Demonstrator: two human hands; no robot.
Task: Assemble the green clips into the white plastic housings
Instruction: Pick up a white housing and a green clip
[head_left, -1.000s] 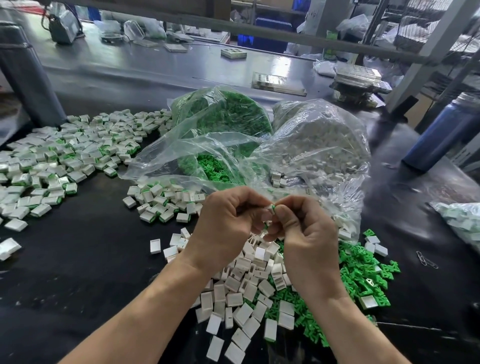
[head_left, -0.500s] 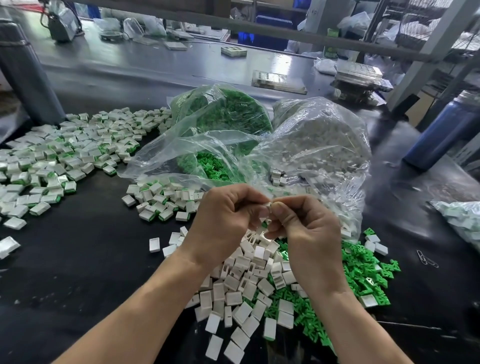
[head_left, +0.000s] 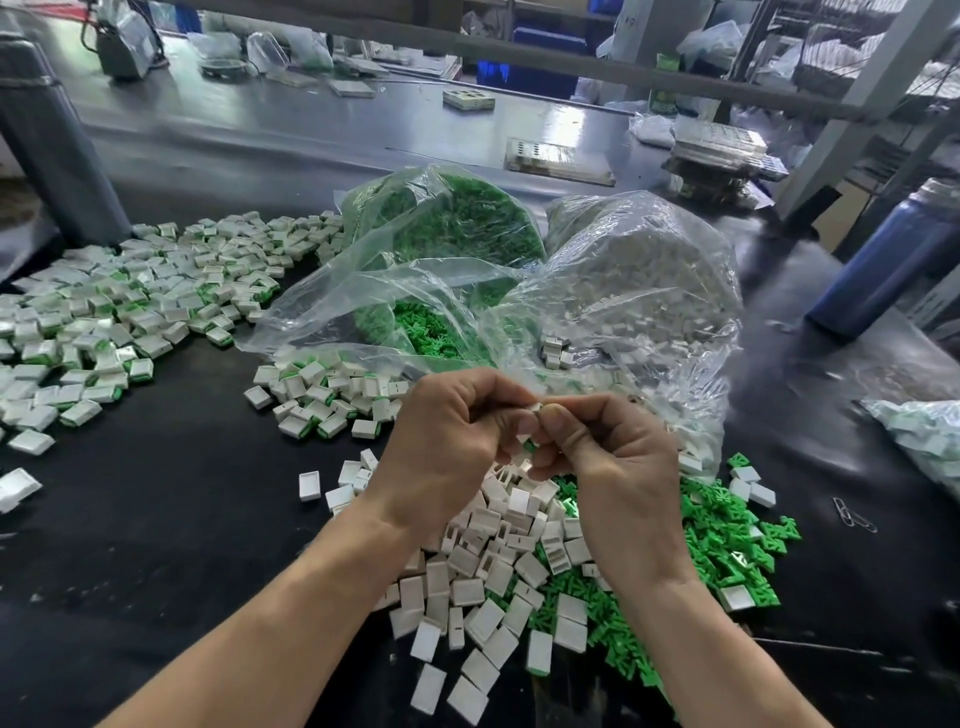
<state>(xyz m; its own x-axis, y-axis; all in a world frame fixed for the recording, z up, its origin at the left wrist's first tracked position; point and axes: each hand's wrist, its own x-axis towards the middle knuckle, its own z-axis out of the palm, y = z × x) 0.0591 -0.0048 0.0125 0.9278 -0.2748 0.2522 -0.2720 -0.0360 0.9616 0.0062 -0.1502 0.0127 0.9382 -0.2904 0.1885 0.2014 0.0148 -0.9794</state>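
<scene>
head view: both hands, left (head_left: 457, 441) & right (head_left: 613, 457), pinch one white housing (head_left: 535, 408) together; clip hidden, may seat crooked or pop out.

blue bottle (head_left: 893, 260), paper clips (head_left: 854, 516), perhaps stacked trays (head_left: 722, 150)

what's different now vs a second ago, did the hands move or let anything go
Very little. The left hand and right hand stay pressed together above the loose white housings, fingers curled on one small white housing. The speck of green seen between the fingertips a second ago no longer shows. Nothing was let go. The loose green clips, both plastic bags and the assembled pieces lie as before.
</scene>
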